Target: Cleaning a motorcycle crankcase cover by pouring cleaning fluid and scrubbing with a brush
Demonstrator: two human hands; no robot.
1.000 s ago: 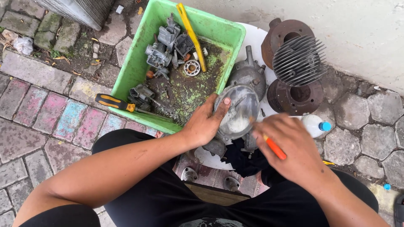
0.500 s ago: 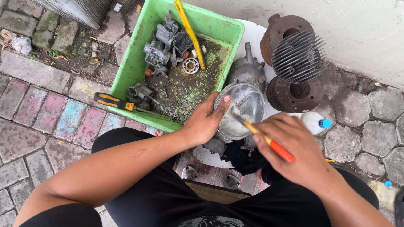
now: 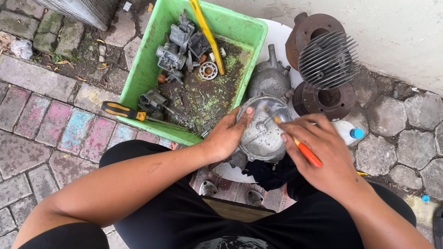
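Now our right hand (image 3: 327, 157), gripping the orange-handled brush (image 3: 295, 142), has swung its tip up onto the round metal cover (image 3: 260, 133) that our left hand (image 3: 228, 136) still clasps, just before the green tub (image 3: 143, 78).

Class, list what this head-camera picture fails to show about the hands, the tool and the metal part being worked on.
- Orange-handled tool: the right hand hides most of its handle; its tip is too small to identify.
- Round grey metal cover: its near edge is hidden by the left hand and a dark cloth.
- Yellow-and-black-handled screwdriver: its tip is lost among parts in the green plastic tub.
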